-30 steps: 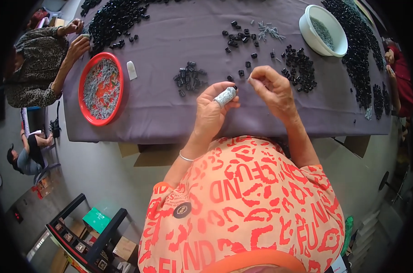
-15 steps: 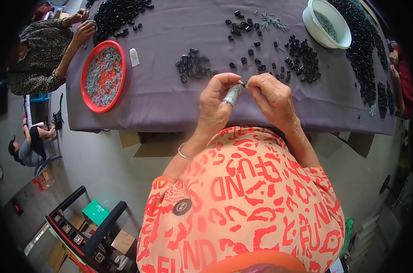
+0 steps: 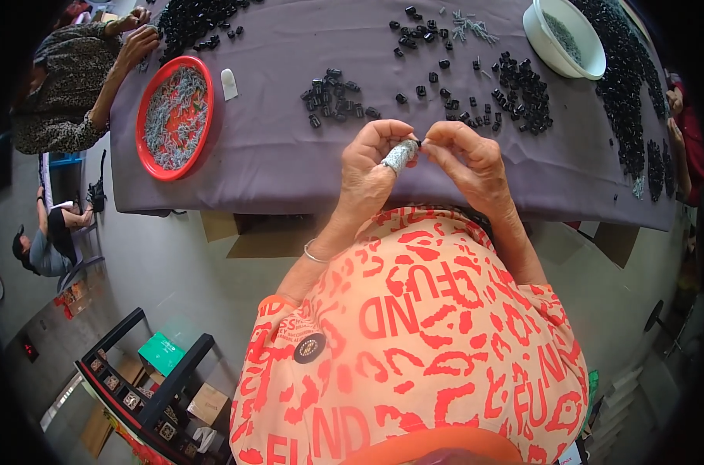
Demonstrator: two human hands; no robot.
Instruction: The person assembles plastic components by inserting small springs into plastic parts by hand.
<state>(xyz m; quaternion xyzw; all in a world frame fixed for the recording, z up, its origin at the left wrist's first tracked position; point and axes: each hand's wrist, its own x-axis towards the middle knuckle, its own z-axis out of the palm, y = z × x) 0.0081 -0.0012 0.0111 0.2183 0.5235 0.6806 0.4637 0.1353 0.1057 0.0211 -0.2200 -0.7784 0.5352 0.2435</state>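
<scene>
Over the near edge of the table, my left hand [image 3: 365,168] pinches a tiny black plastic piece [image 3: 419,143] at its fingertips. A silvery-grey wrap [image 3: 399,156] covers the thumb of that hand. My right hand [image 3: 476,164] meets it from the other side, its thumb and forefinger pinched at the same piece. Whatever else sits between the right fingertips is too small to make out. Just beyond my hands lie a small pile of black plastic parts [image 3: 329,96] and a larger pile of similar black pieces [image 3: 525,93].
A red tray [image 3: 210,116] with thin grey pieces stands at the left. Beside it lies a white piece [image 3: 229,84]. A white bowl [image 3: 534,46] and a long black heap [image 3: 627,93] are at the right. Other people's hands [image 3: 139,43] work at the far left.
The whole view has turned slightly. My right thumb and forefinger have shifted a little at the piece, and both hands stay together in nearly the same place.
</scene>
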